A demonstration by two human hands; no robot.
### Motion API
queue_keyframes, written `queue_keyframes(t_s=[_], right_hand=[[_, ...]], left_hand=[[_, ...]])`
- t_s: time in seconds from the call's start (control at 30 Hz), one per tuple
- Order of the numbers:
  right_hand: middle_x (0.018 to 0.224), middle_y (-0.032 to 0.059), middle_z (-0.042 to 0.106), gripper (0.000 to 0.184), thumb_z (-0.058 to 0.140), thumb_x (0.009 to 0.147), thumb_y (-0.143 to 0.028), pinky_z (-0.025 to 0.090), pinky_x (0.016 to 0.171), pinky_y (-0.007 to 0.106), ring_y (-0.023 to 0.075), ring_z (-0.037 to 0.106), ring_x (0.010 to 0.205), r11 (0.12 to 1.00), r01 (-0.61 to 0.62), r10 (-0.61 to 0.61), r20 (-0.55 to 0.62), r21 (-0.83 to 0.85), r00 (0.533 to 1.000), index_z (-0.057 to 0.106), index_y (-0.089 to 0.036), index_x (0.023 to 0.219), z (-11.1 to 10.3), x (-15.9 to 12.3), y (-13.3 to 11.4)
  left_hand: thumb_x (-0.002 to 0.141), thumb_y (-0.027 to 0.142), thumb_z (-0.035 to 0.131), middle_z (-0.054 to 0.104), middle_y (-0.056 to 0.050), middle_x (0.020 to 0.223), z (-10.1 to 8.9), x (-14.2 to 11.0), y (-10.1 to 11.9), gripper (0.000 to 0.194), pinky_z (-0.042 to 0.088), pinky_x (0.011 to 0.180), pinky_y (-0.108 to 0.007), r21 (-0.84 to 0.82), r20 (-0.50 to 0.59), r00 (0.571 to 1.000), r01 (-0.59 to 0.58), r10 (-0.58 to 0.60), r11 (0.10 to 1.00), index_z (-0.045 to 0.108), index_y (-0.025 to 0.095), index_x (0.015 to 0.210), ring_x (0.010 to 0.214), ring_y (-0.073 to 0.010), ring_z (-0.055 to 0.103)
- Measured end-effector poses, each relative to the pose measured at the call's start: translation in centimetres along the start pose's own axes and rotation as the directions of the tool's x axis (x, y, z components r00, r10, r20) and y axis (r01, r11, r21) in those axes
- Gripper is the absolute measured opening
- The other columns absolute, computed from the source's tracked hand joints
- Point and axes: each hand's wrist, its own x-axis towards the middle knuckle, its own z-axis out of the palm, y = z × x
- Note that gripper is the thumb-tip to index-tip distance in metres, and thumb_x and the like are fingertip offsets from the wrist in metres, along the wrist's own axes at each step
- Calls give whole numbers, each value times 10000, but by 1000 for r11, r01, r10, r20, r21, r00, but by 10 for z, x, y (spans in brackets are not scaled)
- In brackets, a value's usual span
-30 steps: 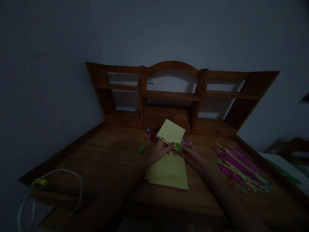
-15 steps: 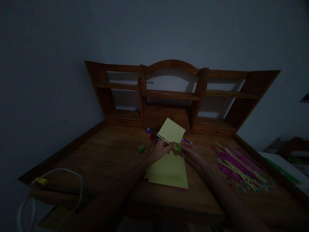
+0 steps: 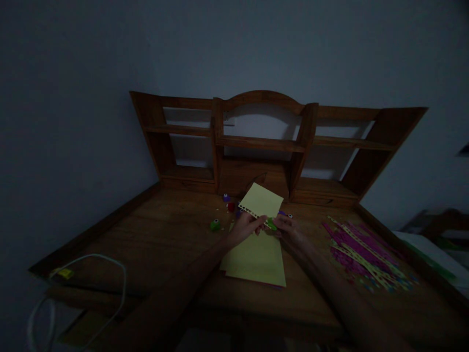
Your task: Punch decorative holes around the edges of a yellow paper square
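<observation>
A small yellow sheet of paper [image 3: 261,199] is pinched by its lower edge in my left hand [image 3: 246,228], with a row of punched holes along that edge. My right hand [image 3: 288,229] grips a green craft punch [image 3: 271,224], which sits at the right end of the punched edge. Below both hands lies a stack of larger yellow paper [image 3: 254,261], with a thin pink edge showing under it. Another green punch [image 3: 215,225] stands left of my left hand, and a red punch [image 3: 230,207] and a purple punch [image 3: 226,198] are farther back.
Pink and yellow punched strips [image 3: 361,252] lie heaped on the right of the wooden desk [image 3: 157,234], with small cut-outs scattered by them. A white cable [image 3: 122,274] loops at the left front. The wooden shelf unit [image 3: 260,143] rises at the back.
The small yellow sheet has dropped very slightly in view, still between both hands. My hands keep nearly the same grip and place.
</observation>
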Motion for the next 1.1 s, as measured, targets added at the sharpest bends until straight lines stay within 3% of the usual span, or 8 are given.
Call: queue_keyframes(t_s=[0.3,0.67,0.93,1.1], right_hand=[[863,61,699,210,783,718,-335,461,665,307,186,619,738,1000,-25,25,22,-9,999,708,-174,830,1,-3,2],[755,17,651,244,790,716,-334,390,562,247,112,532,605,986,-30,53,142,-165,988,700,-173,875,6,-12,-9],[846,21,694,213,793,718,-324,420,604,244,138,605,703,998,-51,51,-3,-49,999,710,-217,882,2,-7,-4],[826,15,689,237,809,696,-334,416,563,231,121,584,659,1000,-24,24,-58,4,998,721,-215,881,0,-2,-1]], left_hand=[[799,503,630,612,-17,677,0,-6,2,368,424,484,-223,-28,-18,999,40,-40,999,575,140,834,521,-105,533],[799,499,627,637,-22,674,-22,-2,9,332,468,609,-288,-5,-250,967,42,-41,999,622,168,792,612,-160,584],[811,504,601,625,-21,683,-22,-3,6,339,438,570,-277,-27,-202,978,55,-60,998,608,167,777,580,-148,557],[801,465,621,586,-8,652,-18,-3,11,301,398,537,-264,-15,-161,986,30,-32,999,582,171,754,554,-134,515]])
